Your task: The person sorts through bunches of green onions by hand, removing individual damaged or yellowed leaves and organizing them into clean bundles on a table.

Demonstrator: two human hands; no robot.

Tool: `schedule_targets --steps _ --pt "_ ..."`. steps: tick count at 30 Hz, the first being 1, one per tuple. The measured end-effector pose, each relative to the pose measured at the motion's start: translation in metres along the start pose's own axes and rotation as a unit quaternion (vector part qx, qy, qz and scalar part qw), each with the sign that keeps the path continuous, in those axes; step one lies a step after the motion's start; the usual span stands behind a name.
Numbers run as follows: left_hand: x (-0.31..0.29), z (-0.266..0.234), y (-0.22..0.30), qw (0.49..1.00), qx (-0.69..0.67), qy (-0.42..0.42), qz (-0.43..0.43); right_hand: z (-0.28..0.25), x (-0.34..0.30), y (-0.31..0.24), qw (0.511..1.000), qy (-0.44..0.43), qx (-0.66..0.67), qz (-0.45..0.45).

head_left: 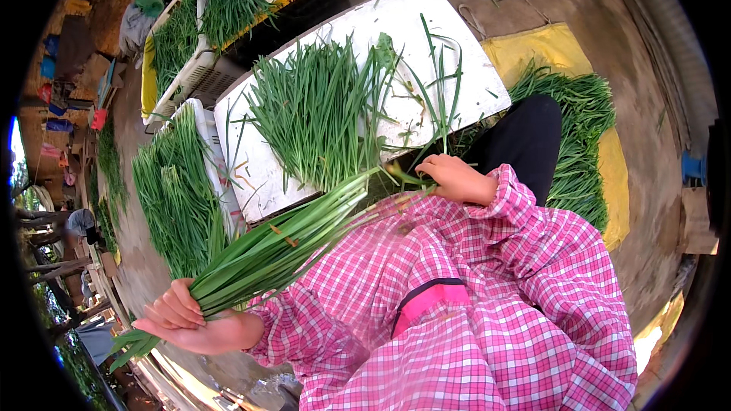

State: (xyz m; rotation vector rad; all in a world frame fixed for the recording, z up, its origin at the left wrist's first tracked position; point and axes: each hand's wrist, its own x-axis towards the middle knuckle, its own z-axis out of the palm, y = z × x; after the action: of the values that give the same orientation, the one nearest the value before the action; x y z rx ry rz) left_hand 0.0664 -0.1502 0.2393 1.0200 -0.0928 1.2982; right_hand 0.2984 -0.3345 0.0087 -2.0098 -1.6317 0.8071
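Note:
My left hand (190, 320) is wrapped around the leafy end of a bunch of garlic chives (282, 232), held slanting across my lap. The pale stem ends point up and right. By those ends, my right hand (461, 180) is closed, its fingertips pinching a few thin chive leaves (411, 178) that trail from the bunch. Beyond my hands, a large pile of garlic chives (312, 110) lies on a white board (476, 91). Several loose blades and yellowed scraps are scattered over the board.
A white crate (207, 133) heaped with chives stands at the left; another crate (202, 76) sits behind it. More chives (582, 110) lie on yellow sheeting (613, 175) at the right, beside my dark-trousered knee (525, 141). Clutter lines the far left.

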Motion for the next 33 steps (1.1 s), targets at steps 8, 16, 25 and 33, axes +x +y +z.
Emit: schedule_targets --steps 8,16,25,33 --pt "-0.009 0.011 -0.015 0.961 0.238 0.114 0.087 -0.072 0.001 -0.107 0.935 0.303 0.127 -0.135" --pt "-0.036 0.045 -0.055 0.978 0.178 0.108 0.024 -0.055 0.019 -0.138 0.929 0.326 0.137 -0.112" --pt "-0.043 0.048 -0.065 0.982 0.154 0.11 -0.004 -0.032 0.023 -0.123 0.859 0.275 0.431 -0.034" --pt "-0.038 0.036 -0.059 0.96 0.214 0.179 0.001 -0.058 0.003 -0.079 0.704 0.075 0.703 -0.066"
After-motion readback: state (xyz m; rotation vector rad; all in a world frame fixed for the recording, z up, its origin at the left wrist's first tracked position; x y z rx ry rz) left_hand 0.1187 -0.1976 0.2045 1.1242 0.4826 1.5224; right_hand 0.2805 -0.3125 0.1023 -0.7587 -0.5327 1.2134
